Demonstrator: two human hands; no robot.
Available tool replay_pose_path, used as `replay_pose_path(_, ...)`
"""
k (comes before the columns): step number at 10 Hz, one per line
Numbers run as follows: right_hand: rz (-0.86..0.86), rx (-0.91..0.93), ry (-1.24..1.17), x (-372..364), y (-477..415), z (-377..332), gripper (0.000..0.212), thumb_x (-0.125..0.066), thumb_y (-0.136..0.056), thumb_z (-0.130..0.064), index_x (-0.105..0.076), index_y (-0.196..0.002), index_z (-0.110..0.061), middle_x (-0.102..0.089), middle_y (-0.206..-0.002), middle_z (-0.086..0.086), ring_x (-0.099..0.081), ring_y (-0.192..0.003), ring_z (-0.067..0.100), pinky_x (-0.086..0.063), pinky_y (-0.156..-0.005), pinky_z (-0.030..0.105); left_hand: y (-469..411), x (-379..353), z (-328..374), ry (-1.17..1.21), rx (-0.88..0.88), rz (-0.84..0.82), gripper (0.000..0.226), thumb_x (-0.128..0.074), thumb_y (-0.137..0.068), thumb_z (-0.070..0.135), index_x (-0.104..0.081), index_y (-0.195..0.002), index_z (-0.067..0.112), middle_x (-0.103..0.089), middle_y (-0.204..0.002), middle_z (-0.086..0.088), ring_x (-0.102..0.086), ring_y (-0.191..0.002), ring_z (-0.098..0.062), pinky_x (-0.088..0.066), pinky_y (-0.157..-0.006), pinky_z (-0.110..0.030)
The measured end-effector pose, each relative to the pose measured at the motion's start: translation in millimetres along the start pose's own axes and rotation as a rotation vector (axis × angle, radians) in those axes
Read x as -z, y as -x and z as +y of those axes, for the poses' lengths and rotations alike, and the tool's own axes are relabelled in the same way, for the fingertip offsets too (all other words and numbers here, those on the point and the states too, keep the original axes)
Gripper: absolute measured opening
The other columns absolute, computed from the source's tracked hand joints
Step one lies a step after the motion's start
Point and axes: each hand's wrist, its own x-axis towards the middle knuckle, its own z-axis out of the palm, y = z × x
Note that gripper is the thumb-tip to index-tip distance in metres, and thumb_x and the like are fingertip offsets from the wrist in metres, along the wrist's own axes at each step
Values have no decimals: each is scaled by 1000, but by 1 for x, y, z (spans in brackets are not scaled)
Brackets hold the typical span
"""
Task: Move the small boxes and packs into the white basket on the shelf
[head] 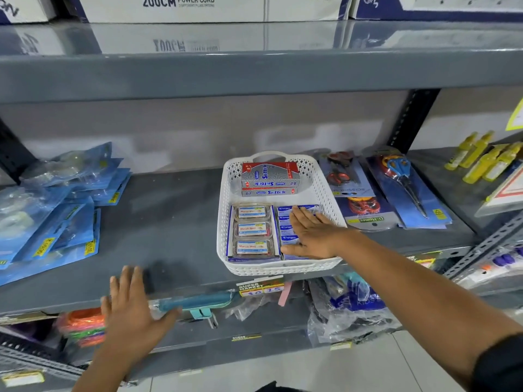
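Observation:
The white basket point(325, 190) stands on the grey shelf point(169, 222), right of centre. At its back lie two red and grey Softek boxes point(270, 178). Front left holds three clear packs with white labels point(252, 232) on top of blue boxes. Front right holds a stack of small blue boxes point(284, 222). My right hand point(311, 234) lies flat on those blue boxes, fingers spread, gripping nothing. My left hand point(130, 306) hovers open over the shelf's front edge, left of the basket, holding nothing.
Blue blister packs point(56, 210) are piled on the shelf's left. Scissors on cards point(404, 188) lie right of the basket, yellow bottles point(484, 159) further right. Large cartons point(198, 7) sit on the shelf above. The lower shelf holds bags and coloured items.

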Motion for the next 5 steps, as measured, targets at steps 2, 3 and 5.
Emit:
replay_pose_path(2,-3,13,-10,0,0,-1,99,-19,-82,-79,22,-147,-15,32,-155,4,28,-143,17,10,-119,43,-17,28,151,-46,-489,-110,109,-12,-68,90,-4,-151,21,4,-160,-1,14,-146,-20,10,-116,-42)
replay_pose_path(3,9,-17,-27,3,2,-4,102,-22,-81,-80,18,-149,-15,27,-158,5,23,-146,19,8,-120,43,-34,24,192,-244,-520,-414,111,-5,-63,92,-27,-146,21,-29,-155,-6,-21,-143,-23,-13,-115,-43)
replay_pose_path(5,578,87,-444,9,41,-13,76,-51,-93,-47,-17,-151,-11,-14,-162,5,-9,-149,15,-10,-121,31,-32,41,203,-211,-530,-422,100,-9,-66,90,-49,-130,24,-42,-147,-8,-38,-131,-23,-25,-109,-39)
